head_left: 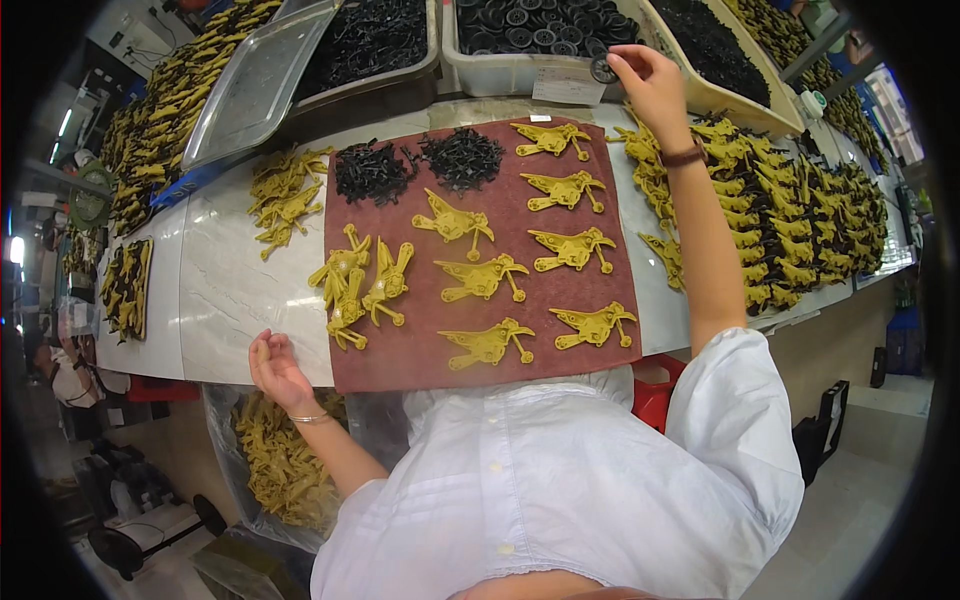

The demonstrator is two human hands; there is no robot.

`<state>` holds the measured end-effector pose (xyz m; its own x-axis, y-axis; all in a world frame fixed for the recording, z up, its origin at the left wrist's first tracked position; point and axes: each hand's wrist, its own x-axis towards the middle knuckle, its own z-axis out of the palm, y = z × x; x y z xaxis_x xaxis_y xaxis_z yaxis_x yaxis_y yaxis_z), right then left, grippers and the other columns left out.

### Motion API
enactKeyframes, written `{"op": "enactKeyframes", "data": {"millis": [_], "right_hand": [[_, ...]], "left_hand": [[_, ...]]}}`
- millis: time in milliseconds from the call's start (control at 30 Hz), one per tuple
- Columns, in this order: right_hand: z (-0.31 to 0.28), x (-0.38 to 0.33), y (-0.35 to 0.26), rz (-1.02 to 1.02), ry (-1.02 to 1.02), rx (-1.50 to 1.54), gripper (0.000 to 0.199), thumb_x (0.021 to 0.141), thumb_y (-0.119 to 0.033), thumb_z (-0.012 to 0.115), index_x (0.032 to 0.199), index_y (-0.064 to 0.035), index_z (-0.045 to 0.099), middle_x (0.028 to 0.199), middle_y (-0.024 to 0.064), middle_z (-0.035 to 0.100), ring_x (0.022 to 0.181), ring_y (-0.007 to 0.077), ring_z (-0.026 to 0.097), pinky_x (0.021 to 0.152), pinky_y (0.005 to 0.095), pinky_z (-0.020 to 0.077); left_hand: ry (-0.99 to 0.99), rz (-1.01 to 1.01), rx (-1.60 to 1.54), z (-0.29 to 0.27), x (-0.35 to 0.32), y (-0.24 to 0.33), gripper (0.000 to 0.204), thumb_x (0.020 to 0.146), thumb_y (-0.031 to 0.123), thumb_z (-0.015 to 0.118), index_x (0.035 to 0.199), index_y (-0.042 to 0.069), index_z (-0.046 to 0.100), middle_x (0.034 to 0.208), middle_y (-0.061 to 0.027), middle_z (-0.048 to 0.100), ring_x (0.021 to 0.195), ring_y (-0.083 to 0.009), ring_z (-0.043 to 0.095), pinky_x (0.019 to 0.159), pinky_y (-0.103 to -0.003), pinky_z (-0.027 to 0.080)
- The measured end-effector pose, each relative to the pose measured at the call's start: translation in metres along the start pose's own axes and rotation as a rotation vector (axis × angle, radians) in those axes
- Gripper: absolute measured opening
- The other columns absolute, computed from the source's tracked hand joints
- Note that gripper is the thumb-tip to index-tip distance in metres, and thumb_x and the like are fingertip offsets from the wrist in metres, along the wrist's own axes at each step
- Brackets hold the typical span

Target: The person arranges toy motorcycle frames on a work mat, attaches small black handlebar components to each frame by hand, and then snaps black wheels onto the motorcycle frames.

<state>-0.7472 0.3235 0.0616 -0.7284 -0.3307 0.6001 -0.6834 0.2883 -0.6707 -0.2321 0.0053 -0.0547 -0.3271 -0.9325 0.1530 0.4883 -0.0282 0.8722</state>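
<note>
Along the far edge of the pale marble-patterned worktop [235, 290] stand several bins. A white plastic bin [510, 70] holds round black plastic wheels [535, 25]; beside it on the right a cream bin [745, 95] is full of small black parts [715, 45], and on the left a dark bin [380, 85] holds tangled black pieces [370, 35], with a clear plastic tray [255, 85] leaning across its corner.

The right hand [648, 85] reaches up to the rim of the white bin, thumb and forefinger pinched together on a single black wheel [603, 69], the other fingers curled loosely; a dark band sits on that wrist. The left hand [275, 368] rests at the near edge of the worktop, just beside the mat, fingers relaxed and slightly apart, holding nothing, its fingertips touching the table edge.

Between the hands lies a brownish-red rectangular mat [480, 330]. On it lie yellow plastic toy-plane halves [575, 250] in two columns, a cluster of similar yellow pieces [360, 285] at the left, and two heaps of black fasteners [415, 165] at the far edge. A large stack of yellow parts [790, 220] covers the worktop on the right.
</note>
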Motion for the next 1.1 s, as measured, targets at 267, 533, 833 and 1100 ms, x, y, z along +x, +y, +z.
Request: {"op": "enactKeyframes", "data": {"millis": [267,533,833,1100], "right_hand": [[0.052,0.076,0.081,0.172,-0.069,-0.161,0.028,0.079,-0.028,0.072,0.097,-0.0051,0.072,0.084,0.0103,0.073,0.078,0.0223,0.071,0.076,0.0341,0.0547],[0.057,0.025,-0.035,-0.087,-0.352,-0.016,0.025,0.083,-0.023,0.071,0.101,-0.0052,0.072,0.09,0.0079,0.072,0.082,0.017,0.069,0.075,0.03,0.0546],[0.088,-0.061,-0.096,-0.135,-0.839,0.094,0.027,0.088,-0.018,0.068,0.108,0.0002,0.067,0.092,0.006,0.07,0.079,0.0117,0.065,0.071,0.0269,0.0526],[0.13,-0.136,-0.178,-0.54,-1.027,0.18,0.031,0.073,-0.013,0.077,0.101,-0.0046,0.065,0.098,0.0109,0.063,0.092,0.0304,0.061,0.081,0.0367,0.0501]], "left_hand": [[0.006,0.049,0.069,0.003,-0.007,-0.002,0.021,0.096,0.011,0.056,0.107,-0.006,0.06,0.102,-0.0114,0.062,0.088,-0.0155,0.059,0.087,-0.031,0.049],[0.07,0.078,0.182,0.011,-0.007,-0.003,0.018,0.092,0.008,0.059,0.105,-0.005,0.062,0.099,-0.0095,0.064,0.086,-0.014,0.059,0.083,-0.028,0.048],[-0.11,0.059,0.369,0.024,-0.013,0.003,0.017,0.092,0.01,0.062,0.102,-0.002,0.065,0.09,-0.0047,0.067,0.084,-0.0108,0.06,0.081,-0.024,0.046],[-0.32,0.05,0.535,0.03,-0.019,0.008,0.018,0.086,0.01,0.069,0.102,0.002,0.068,0.092,-0.0043,0.068,0.087,-0.0131,0.062,0.079,-0.026,0.047]]}}
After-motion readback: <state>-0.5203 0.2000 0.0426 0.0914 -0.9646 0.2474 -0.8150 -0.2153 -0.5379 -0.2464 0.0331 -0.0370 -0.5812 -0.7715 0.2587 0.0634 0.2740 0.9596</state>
